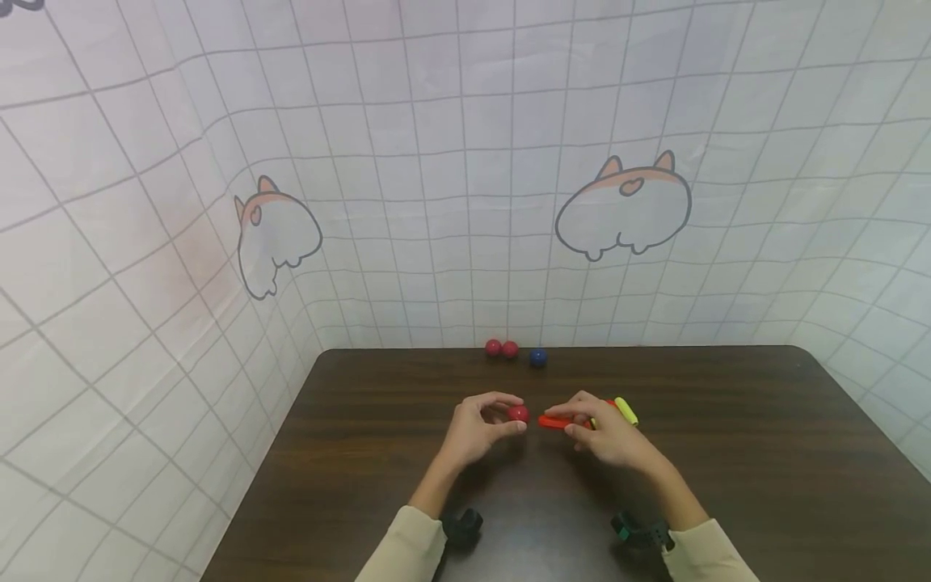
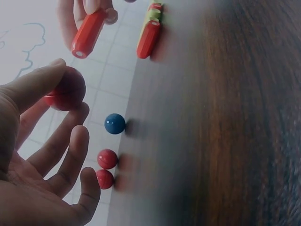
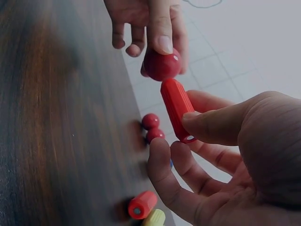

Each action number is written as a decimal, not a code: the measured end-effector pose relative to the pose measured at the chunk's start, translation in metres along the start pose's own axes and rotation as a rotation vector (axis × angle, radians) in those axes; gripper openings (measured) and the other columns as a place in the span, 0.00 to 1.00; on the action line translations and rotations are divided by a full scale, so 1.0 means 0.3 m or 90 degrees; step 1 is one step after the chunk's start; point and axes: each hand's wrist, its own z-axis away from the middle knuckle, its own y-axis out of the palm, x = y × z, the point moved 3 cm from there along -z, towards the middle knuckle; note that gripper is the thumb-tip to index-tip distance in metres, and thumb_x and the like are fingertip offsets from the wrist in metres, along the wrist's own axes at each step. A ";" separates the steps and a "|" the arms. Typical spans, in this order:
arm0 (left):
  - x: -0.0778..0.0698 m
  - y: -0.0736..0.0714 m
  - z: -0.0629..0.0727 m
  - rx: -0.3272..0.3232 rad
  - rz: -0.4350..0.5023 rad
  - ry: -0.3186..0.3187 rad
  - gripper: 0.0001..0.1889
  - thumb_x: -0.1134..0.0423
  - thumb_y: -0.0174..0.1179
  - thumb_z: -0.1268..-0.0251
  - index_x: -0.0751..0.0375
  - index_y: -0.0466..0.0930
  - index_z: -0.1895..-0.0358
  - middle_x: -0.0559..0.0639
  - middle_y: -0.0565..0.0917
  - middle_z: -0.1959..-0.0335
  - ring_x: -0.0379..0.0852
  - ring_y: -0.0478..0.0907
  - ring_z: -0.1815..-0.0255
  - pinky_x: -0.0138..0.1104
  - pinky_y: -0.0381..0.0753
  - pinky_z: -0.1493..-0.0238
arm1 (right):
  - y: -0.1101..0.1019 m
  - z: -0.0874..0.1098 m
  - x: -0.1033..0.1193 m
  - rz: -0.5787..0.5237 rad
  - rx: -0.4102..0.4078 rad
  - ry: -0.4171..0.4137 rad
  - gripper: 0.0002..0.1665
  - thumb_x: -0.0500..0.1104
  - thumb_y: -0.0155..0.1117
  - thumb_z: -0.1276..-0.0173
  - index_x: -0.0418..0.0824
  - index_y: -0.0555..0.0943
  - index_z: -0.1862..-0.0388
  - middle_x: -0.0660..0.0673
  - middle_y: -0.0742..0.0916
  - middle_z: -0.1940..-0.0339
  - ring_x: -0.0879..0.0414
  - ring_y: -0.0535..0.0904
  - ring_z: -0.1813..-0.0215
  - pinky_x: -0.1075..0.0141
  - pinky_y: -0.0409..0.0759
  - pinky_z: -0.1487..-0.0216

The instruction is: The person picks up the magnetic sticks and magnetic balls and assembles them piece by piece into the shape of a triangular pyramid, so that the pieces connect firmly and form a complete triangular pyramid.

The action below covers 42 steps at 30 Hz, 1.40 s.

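My left hand (image 1: pixel 471 430) pinches a shiny red ball (image 2: pixel 70 90) between thumb and fingertips, its other fingers loosely bent. Facing it, my right hand (image 1: pixel 609 432) holds a red ribbed stick (image 3: pixel 176 107) with a pale, magnet-like tip, gripped between thumb and fingers. One end of the stick points at the ball, with a small gap between them in the head and left wrist views. Both are held above the dark wooden table (image 1: pixel 378 461).
At the table's back edge lie two red balls (image 1: pixel 502 348) side by side and a blue ball (image 1: pixel 537 358). Beside my right hand, partly hidden by it in the head view, are a yellow stick (image 1: pixel 625 411) and another red stick (image 3: pixel 142 205). A white gridded sheet (image 1: pixel 436 202) hangs behind.
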 end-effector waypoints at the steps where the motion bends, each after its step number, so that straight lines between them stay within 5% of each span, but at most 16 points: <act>1: -0.002 0.001 0.000 0.002 -0.001 0.002 0.16 0.56 0.78 0.44 0.42 0.89 0.52 0.44 0.89 0.61 0.40 0.81 0.67 0.33 0.79 0.67 | 0.002 0.000 0.001 0.001 0.000 0.003 0.19 0.32 0.61 0.27 0.40 0.84 0.39 0.40 0.80 0.53 0.55 0.82 0.70 0.66 0.82 0.66; 19: -0.010 0.019 0.004 0.013 -0.012 0.014 0.16 0.57 0.79 0.47 0.43 0.89 0.54 0.46 0.90 0.62 0.42 0.80 0.69 0.35 0.78 0.69 | 0.008 -0.004 0.009 0.010 -0.028 -0.001 0.16 0.33 0.65 0.29 0.40 0.85 0.43 0.42 0.82 0.54 0.57 0.82 0.69 0.66 0.82 0.67; 29: -0.029 0.004 0.014 0.001 0.013 0.013 0.16 0.56 0.78 0.45 0.44 0.88 0.53 0.46 0.89 0.63 0.43 0.80 0.69 0.33 0.78 0.69 | -0.008 -0.004 -0.003 0.053 -0.073 0.003 0.16 0.42 0.69 0.29 0.43 0.85 0.44 0.45 0.87 0.52 0.55 0.77 0.60 0.66 0.76 0.62; 42: -0.010 0.009 0.006 0.046 -0.056 0.025 0.15 0.57 0.77 0.43 0.48 0.84 0.54 0.47 0.89 0.63 0.41 0.77 0.70 0.33 0.74 0.70 | 0.014 -0.012 -0.010 0.050 -0.086 0.011 0.13 0.38 0.69 0.30 0.43 0.86 0.48 0.43 0.89 0.51 0.56 0.80 0.59 0.67 0.78 0.61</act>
